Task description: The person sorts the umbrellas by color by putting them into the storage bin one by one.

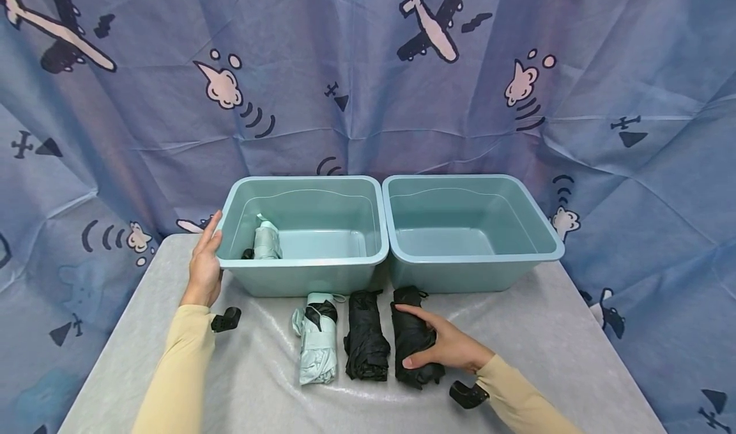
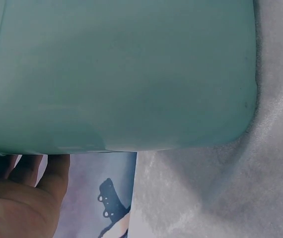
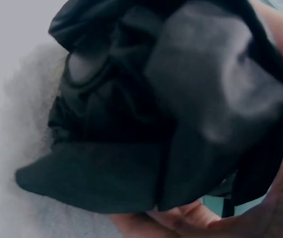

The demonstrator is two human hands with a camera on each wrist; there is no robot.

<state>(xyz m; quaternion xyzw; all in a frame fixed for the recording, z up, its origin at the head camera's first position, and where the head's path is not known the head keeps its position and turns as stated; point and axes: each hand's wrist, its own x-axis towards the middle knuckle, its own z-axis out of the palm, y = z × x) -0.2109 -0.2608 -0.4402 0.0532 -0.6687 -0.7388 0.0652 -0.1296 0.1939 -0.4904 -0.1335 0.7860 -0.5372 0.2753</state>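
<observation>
Three folded umbrellas lie in a row before the bins: a pale green umbrella (image 1: 318, 351), a middle black umbrella (image 1: 367, 338) and a right black umbrella (image 1: 411, 339). My right hand (image 1: 445, 344) grips the right black umbrella, thumb on its near part and fingers across its far part. Its loose black folds (image 3: 126, 119) fill the right wrist view. At the far left, my left hand (image 1: 206, 268) rests with fairly straight fingers against the outer side of the left bin (image 1: 305, 263). Seen from the left wrist, its fingers (image 2: 54, 171) reach up to the bin's edge.
Inside the left bin are another pale green umbrella (image 1: 267, 241) and a small dark thing (image 1: 248, 254) beside it. A matching right bin (image 1: 471, 258) stands close alongside. Both are on a table with a whitish cloth (image 1: 259, 370), with a blue patterned curtain (image 1: 368, 89) behind.
</observation>
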